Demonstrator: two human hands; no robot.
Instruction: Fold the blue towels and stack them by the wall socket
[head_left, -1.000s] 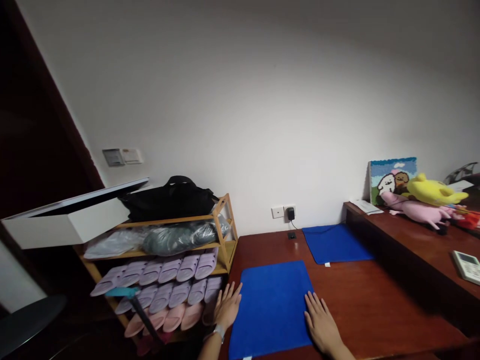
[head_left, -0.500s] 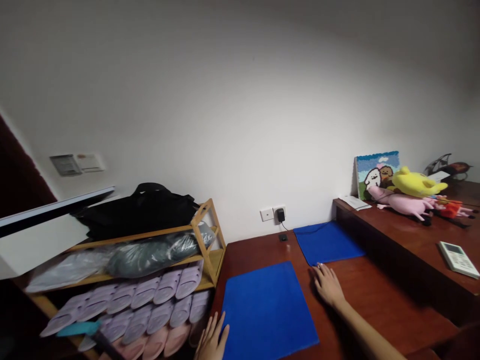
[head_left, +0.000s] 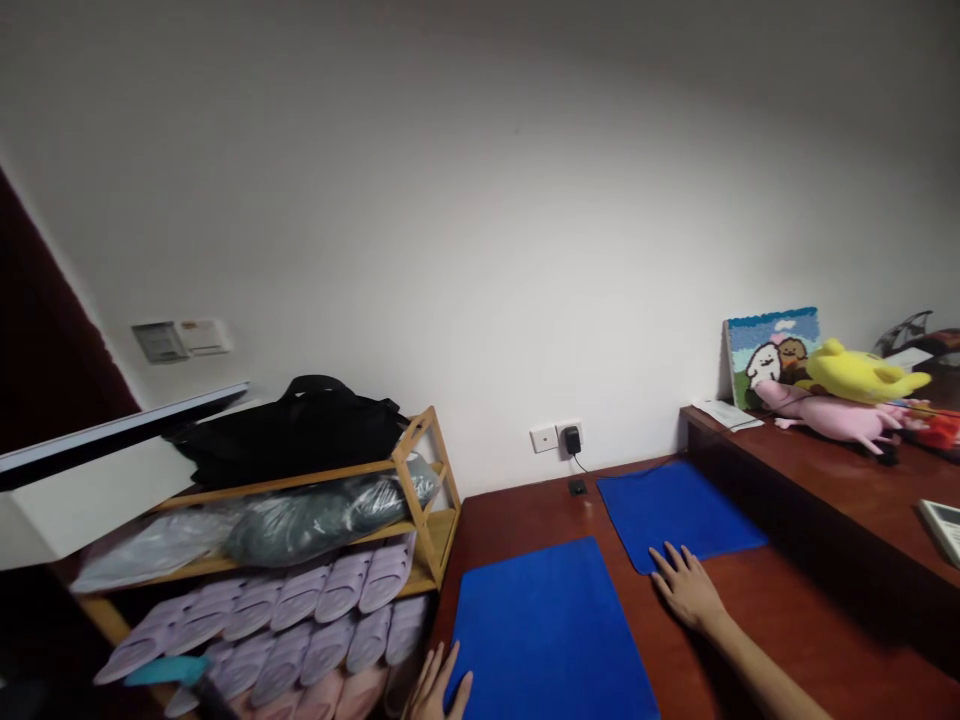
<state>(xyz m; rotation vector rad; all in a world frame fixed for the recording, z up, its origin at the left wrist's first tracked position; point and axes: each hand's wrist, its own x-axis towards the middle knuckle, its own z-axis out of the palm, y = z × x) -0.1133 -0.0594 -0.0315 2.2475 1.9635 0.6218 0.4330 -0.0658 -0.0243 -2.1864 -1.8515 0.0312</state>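
Observation:
Two blue mats rest on the red-brown table. The nearer mat (head_left: 551, 635) has my left hand (head_left: 437, 685) at its left edge, fingers spread and partly cut off by the bottom of the view. Over the near left corner of the farther mat (head_left: 679, 510) lie the fingertips of my right hand (head_left: 688, 590). Its fingers are apart and its palm faces down, with nothing held. Between the two mats runs a strip of bare table (head_left: 611, 560).
A wooden rack (head_left: 427, 500) with rows of slippers and a black bag (head_left: 300, 425) stands left. On the raised ledge at right are plush toys (head_left: 832, 415), a dog picture (head_left: 776, 350) and a remote (head_left: 945, 530). A black plug (head_left: 572, 440) sits in the wall socket.
The view has shifted, so most things appear farther down and to the right. My right fingers now reach over the farther mat's corner. That mat's near edge lies closer to me.

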